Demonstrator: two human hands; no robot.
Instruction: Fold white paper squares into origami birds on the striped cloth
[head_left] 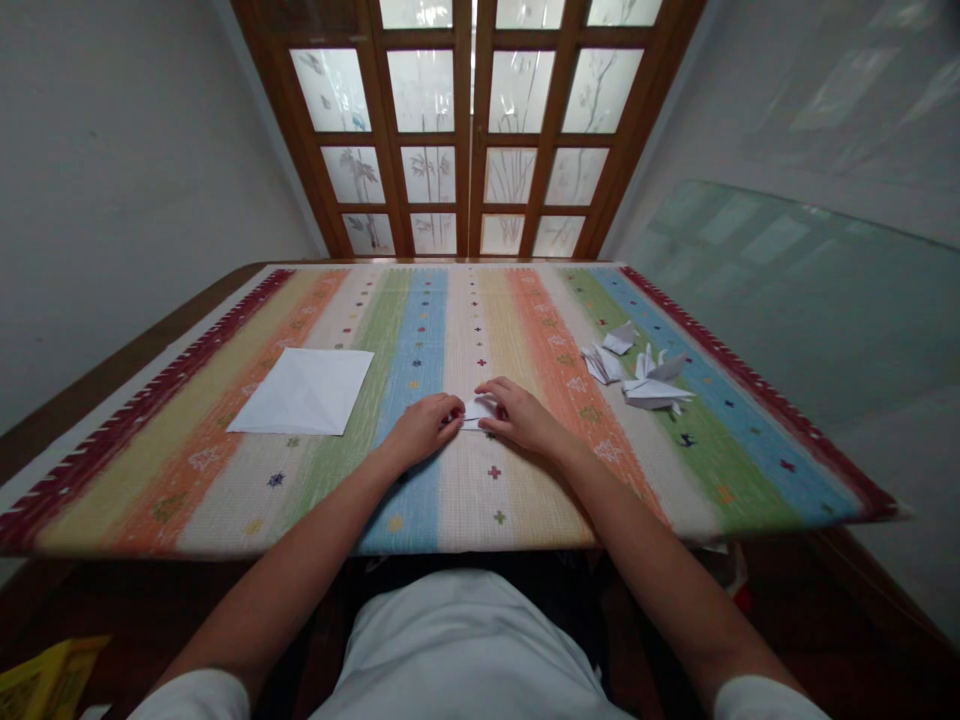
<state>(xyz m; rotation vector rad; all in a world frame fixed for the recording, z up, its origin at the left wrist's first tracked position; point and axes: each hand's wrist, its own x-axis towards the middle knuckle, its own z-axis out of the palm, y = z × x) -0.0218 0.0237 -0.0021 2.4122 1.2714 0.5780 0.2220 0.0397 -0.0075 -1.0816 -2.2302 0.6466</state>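
A small folded piece of white paper (480, 409) lies on the striped tablecloth (465, 490) in front of me, between my two hands. My left hand (427, 428) pinches its left end with thumb and forefinger. On the other side, my right hand (521, 415) has curled fingers on the paper's right part, the thumb at the lower edge and the forefinger at the upper. The fingers hide both ends of the folded paper, so its full shape does not show.
To the left lies a flat white paper sheet (306, 392) with faint creases. Several folded white paper figures (652, 383) are grouped at the right. A glass panel (787, 290) leans by the right wall, and wooden doors (471, 150) stand beyond the table. A yellow crate (56, 680) is at lower left.
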